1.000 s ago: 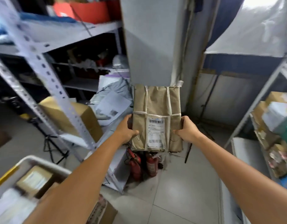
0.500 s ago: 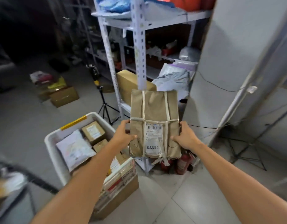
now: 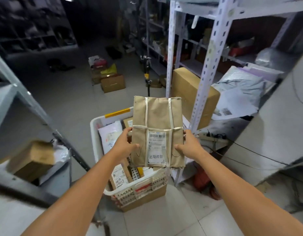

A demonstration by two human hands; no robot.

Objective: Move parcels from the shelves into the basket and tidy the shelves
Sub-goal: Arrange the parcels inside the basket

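Hands: there were two, the left hand [image 3: 125,147] and the right hand [image 3: 190,148].
Parcels held: I counted one paper-wrapped parcel [image 3: 157,120].
Baskets: there was one white basket [image 3: 94,133].
Shelf boxes: I saw two, a large cardboard box [image 3: 186,92] and a smaller cardboard box [image 3: 33,159].
Tripods: there was one tripod [image 3: 147,74].

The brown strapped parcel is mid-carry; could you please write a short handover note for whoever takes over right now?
Left grip: holds the parcel's left edge.
Right grip: holds its right edge.
Brown strapped parcel: in the air, label up, over the right side of the white basket, not yet in it.
Done: the basket already holds several parcels.
Left: lower this one in. A cardboard box and grey mailer bags lie on the right-hand shelving; move them, then tidy.
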